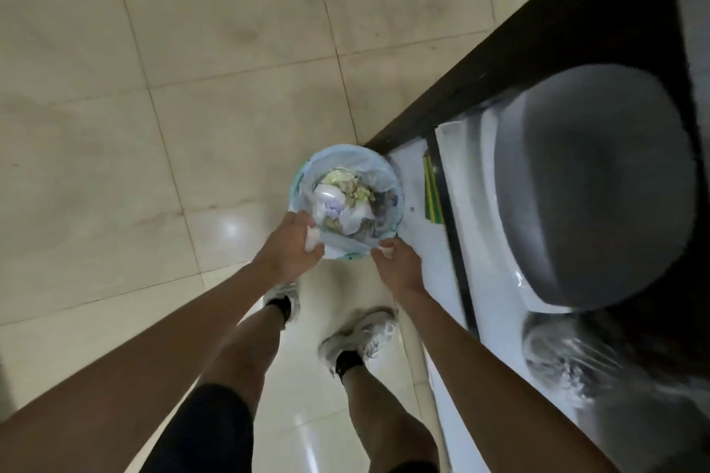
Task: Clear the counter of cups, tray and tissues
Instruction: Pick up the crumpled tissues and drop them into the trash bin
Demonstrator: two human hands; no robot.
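A small round waste bin (307, 173) lined with a pale blue bag stands on the floor by the counter's corner. Crumpled white tissues and other rubbish (345, 203) fill it. My left hand (290, 246) is over the bin's near left rim, shut on a white tissue (312, 241). At the near right rim, my right hand (395, 265) pinches another bit of white tissue (385, 250). Both hands are low, just above the bin.
A dark counter edge (538, 35) runs diagonally at the right, with a white surface (488, 280) and a large grey rounded object (595, 184) beyond it. Green and yellow strips (432, 192) lie beside the bin. My shoes (361, 334) stand on beige floor tiles (153, 127).
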